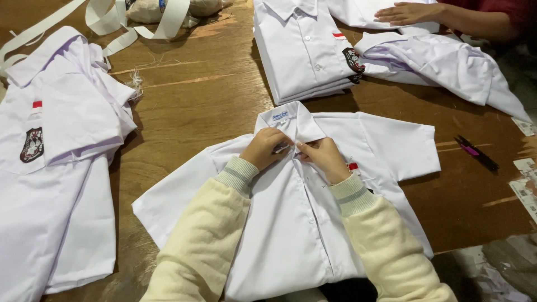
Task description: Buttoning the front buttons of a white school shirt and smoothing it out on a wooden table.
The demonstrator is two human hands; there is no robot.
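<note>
A white short-sleeved shirt [386, 148] lies spread flat, front up, on the wooden table [201, 95], its collar pointing away from me. My left hand [264, 147] and my right hand [323, 156] meet just below the collar and pinch the shirt's front placket near the top button. Both arms wear cream knit sleeves with grey-striped cuffs. A small red-and-white tag shows on the shirt's chest beside my right wrist.
A pile of white shirts with a badge [61, 168] lies at the left. A folded stack of shirts [305, 50] sits at the back, with a loose shirt [447, 67] beside it under another person's hand [405, 12]. A pink-and-black pen [475, 152] lies right. White strips [112, 22] lie far left.
</note>
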